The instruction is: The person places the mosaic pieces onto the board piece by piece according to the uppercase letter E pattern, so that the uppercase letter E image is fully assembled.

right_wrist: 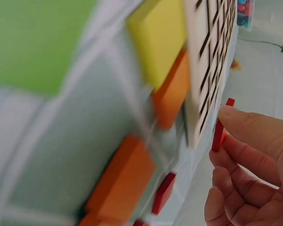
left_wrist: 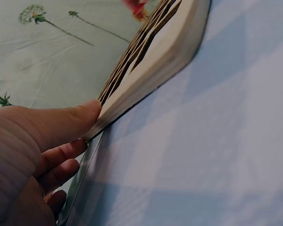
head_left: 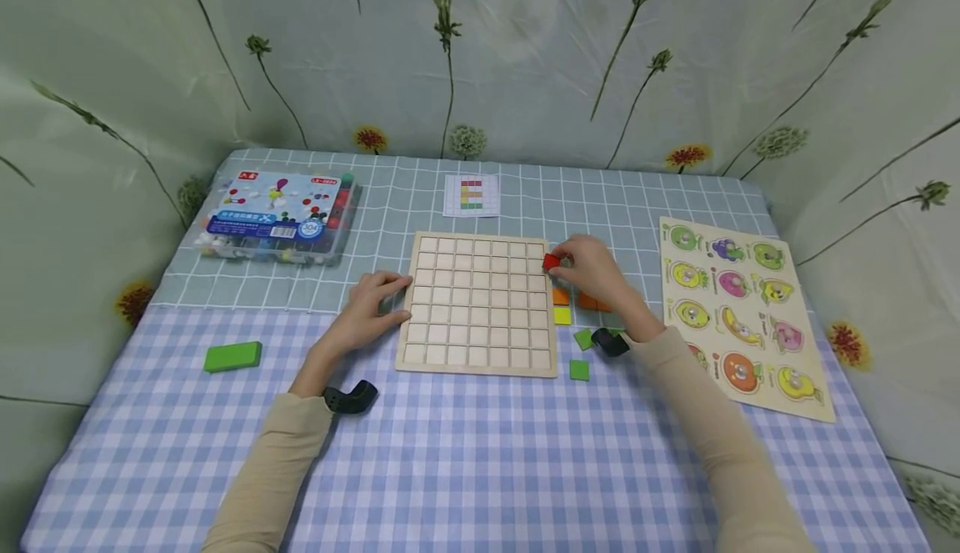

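Note:
In the head view, a wooden grid board lies at the middle of the table, its square cells bare. My left hand rests against its left edge, thumb and fingertips spread apart along the side. The right hand pinches a red square tile between thumb and fingers, at the board's upper right corner. Orange tiles and a yellow tile lie below that hand. Green tiles are scattered nearer the front. In the right wrist view, another red tile lies on the cloth.
Behind the board lies a card with a coloured grid pattern. A clear box of coloured pieces stands at the back left, a green block nearer the front. To the right lies a fruit puzzle board, close to the right forearm.

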`<state>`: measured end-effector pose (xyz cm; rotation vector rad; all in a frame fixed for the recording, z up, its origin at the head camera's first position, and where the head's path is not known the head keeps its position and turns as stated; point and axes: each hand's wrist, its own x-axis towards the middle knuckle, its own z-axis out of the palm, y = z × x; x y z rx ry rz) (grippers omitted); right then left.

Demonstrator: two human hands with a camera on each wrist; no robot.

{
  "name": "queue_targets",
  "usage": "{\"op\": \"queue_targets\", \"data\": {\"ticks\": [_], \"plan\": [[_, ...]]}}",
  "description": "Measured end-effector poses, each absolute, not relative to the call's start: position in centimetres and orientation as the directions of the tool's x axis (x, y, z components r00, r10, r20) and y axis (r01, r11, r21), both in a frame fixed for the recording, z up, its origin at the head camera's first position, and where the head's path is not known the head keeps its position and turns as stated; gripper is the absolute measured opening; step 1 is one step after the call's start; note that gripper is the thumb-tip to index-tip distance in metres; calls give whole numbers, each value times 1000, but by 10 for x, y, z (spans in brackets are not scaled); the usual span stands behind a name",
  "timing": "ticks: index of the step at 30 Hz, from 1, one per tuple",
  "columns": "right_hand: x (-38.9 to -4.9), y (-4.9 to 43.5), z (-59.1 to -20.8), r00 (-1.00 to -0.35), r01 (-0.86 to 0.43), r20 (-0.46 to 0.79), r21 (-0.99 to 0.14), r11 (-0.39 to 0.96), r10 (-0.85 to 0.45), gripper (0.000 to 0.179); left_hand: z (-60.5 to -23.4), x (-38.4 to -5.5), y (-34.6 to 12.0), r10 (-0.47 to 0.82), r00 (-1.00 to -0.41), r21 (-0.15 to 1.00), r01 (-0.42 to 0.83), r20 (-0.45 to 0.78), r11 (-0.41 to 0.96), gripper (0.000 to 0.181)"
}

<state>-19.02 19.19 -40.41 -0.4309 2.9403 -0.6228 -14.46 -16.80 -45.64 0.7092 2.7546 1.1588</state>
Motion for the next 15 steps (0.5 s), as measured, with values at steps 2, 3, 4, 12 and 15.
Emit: {"op": "queue_targets", "data": {"ticks": [2,3,4,12,15], "plan": [[-192,186,-402,-950,-265,-40,-417,870,-309,28,-457,-143,-167,443,-889,689,392,114,610,57],[-193,183,-402,-948,-273,-37,-416,867,-316,28,-457,-143,-167,445,-888,688,395,116,609,57],[-193,180,-401,-945,-283,-32,-416,865,-324,29,-457,-143,-166,447,-887,685,399,119,609,57],[-203,156,-399,-924,-338,-17,-429,838,-381,30,-458,-142,-165,445,-885,685,411,140,601,57],[-206,146,-400,-920,-343,-29,-425,838,-392,31,-457,-142,-165,445,-884,689,411,141,597,57]]}}
